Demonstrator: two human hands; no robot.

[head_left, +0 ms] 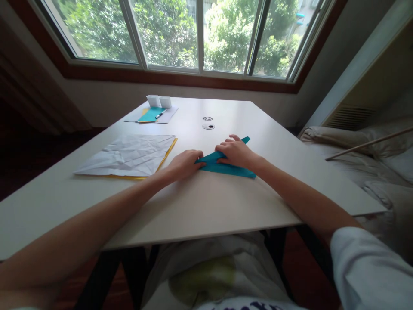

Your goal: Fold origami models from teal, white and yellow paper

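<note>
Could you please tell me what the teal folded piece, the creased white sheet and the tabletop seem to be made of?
Teal folded piece: likely matte paper; crisp folds.
Creased white sheet: probably thin matte paper; sharp creases.
Tabletop: perhaps laminate; smooth, slightly glossy, window glare.

Both arms [290, 186] outstretched, fingers [197, 153] bent

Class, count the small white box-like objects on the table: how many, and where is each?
2. The left white box stands at the far left corner of the table; the right white box is right beside it. Another could be hidden behind them.
</note>
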